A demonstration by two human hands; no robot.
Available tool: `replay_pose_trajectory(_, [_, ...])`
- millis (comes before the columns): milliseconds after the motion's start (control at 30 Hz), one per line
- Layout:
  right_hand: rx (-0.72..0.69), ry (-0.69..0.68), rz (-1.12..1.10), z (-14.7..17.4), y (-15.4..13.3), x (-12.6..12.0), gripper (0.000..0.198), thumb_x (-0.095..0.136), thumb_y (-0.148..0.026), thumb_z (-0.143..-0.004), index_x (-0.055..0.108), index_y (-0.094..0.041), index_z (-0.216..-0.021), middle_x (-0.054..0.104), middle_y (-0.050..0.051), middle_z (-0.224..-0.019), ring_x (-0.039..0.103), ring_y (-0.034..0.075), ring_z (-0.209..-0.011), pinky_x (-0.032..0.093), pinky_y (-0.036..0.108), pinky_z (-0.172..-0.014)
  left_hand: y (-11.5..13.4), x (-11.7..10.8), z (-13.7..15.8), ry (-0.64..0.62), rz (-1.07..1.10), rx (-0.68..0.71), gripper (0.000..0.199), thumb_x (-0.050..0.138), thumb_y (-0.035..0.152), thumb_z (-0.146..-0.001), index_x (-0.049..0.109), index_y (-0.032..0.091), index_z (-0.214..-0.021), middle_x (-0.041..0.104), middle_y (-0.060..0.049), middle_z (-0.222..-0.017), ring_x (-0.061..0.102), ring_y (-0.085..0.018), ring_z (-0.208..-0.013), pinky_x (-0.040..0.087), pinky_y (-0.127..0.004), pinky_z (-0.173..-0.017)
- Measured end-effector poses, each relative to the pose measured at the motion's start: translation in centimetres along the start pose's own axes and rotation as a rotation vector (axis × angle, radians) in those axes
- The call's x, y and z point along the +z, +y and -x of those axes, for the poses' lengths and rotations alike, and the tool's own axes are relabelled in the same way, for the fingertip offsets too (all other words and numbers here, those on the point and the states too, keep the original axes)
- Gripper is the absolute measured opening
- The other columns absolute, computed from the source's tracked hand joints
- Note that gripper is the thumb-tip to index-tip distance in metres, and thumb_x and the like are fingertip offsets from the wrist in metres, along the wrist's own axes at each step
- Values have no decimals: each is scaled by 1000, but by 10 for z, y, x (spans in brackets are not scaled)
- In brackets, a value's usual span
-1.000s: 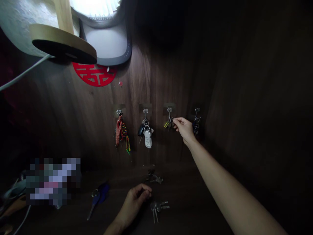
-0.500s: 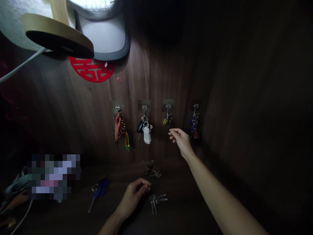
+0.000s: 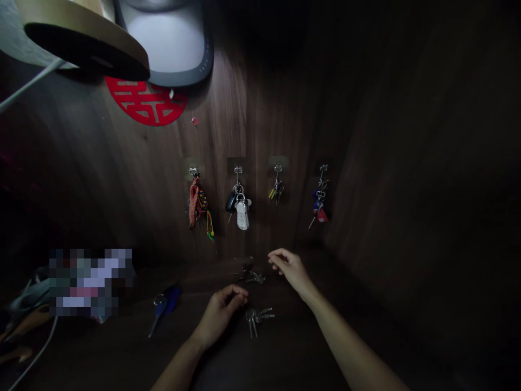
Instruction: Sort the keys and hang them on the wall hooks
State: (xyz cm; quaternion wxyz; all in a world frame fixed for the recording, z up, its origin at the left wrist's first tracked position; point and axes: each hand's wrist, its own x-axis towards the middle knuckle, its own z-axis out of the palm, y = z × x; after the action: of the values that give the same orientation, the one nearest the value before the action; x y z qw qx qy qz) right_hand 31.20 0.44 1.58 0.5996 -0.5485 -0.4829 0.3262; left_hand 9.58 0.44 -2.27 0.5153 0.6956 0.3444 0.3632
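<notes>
My left hand (image 3: 222, 312) rests low on the dark wooden surface, fingers curled and thumb tip near the index finger, with nothing visible in it. Just right of it lies a ring of silver keys (image 3: 256, 316). Beyond its fingertips sits another key bunch (image 3: 253, 276), dim and partly dark. My right hand (image 3: 288, 266) hovers to the right of that bunch, fingers loosely bent, nothing seen between them. On the panel's hooks hang a bunch with a braided strap (image 3: 193, 203), keys with a white fob (image 3: 242, 214), a small key bunch (image 3: 277, 191) and keys with a red tag (image 3: 321, 214).
Left of my left hand lies a blue key with a ring (image 3: 161, 309). A blurred-out item (image 3: 91, 285) and a white cable (image 3: 44, 345) are at the far left. Above are a round lamp (image 3: 87, 46), a grey cap (image 3: 165, 46) and a red paper cutout (image 3: 150, 103).
My right hand has moved down from just below the third hook to beside the keys on the surface. My left hand stays by the keys. The view has tilted slightly downward.
</notes>
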Motion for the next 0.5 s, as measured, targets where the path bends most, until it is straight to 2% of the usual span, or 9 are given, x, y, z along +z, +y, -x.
replay_pose_trajectory(133, [-11, -70, 89, 12, 16, 6, 20, 61, -38, -67, 66, -18, -71, 66, 0, -63, 58, 13, -54, 38, 21, -46, 1, -1, 1, 0, -19, -6, 33, 56, 48, -78, 65, 18, -85, 63, -1, -76, 55, -16, -74, 42, -24, -70])
replay_pose_trajectory(233, [-136, -88, 230, 18, 26, 11, 16, 55, -32, -74, 65, -20, -73, 67, 0, -69, 61, 16, -65, 45, 27, -59, 2, 0, 2, 17, -16, -4, 33, 56, 49, -77, 65, 17, -85, 64, -1, -75, 55, -16, -73, 43, -24, -70])
replay_pose_trajectory(333, [-280, -107, 485, 24, 33, 17, 15, 51, -24, -78, 66, -23, -80, 68, 1, -83, 60, 19, -84, 45, 33, -77, 1, 1, 3, 48, -25, 5, 32, 57, 48, -77, 65, 17, -85, 65, -1, -75, 57, -16, -73, 43, -24, -70])
replay_pose_trajectory(500, [-397, -192, 821, 29, 37, 29, 28, 52, -21, -81, 62, -29, -106, 63, 3, -112, 50, 23, -109, 38, 41, -92, -2, -1, 2, 155, -124, 48, 27, 55, 44, -79, 66, 20, -86, 68, -1, -80, 61, -19, -79, 44, -26, -74])
